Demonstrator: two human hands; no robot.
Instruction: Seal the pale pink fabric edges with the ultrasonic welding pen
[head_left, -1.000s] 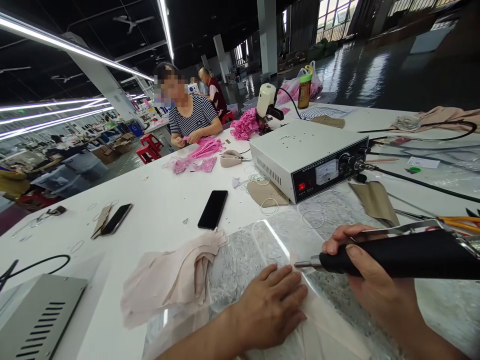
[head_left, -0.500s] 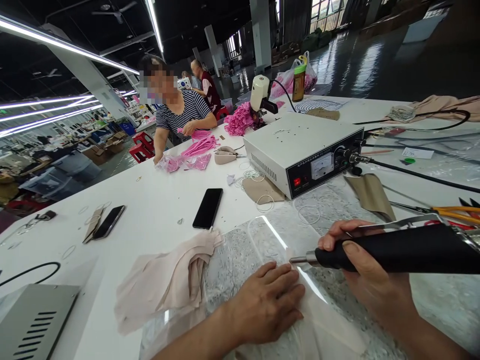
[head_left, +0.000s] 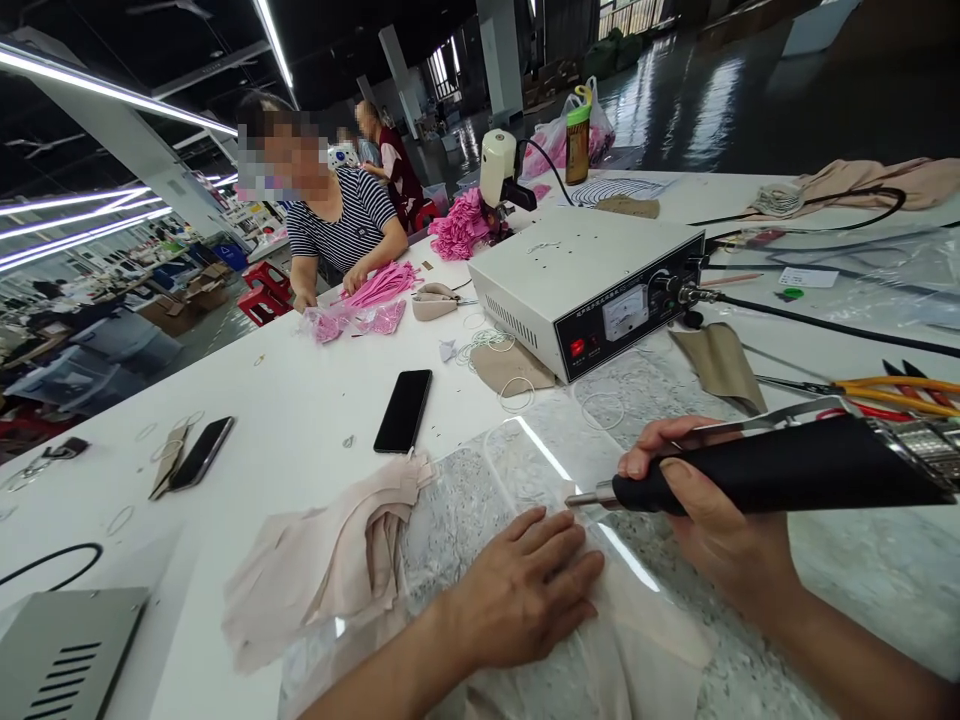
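My right hand (head_left: 724, 530) grips a black-handled ultrasonic welding gun (head_left: 780, 468), its metal tip pointing left and meeting the sheer beige fabric (head_left: 649, 615) just beyond my left fingertips. My left hand (head_left: 525, 590) lies palm down on that fabric with its fingers stretched out. Beneath the fabric is a clear, glossy sheet over a grey marbled surface (head_left: 454, 530). Left of my left hand sits a folded pile of beige fabric pieces (head_left: 319, 555). Whether the tip presses on the cloth I cannot tell.
A grey control box (head_left: 592, 280) with a lit red switch stands ahead. Two phones, one black (head_left: 403, 410) and one farther left (head_left: 201, 452), lie on the white table (head_left: 285, 390). Orange-handled pliers (head_left: 892, 392) are at right. Across the table a person in stripes (head_left: 341, 225) handles pink strips.
The view has shifted slightly, so most things appear a little left and higher. My left hand stays on the fabric, and the welding gun's tip remains near its fingertips.
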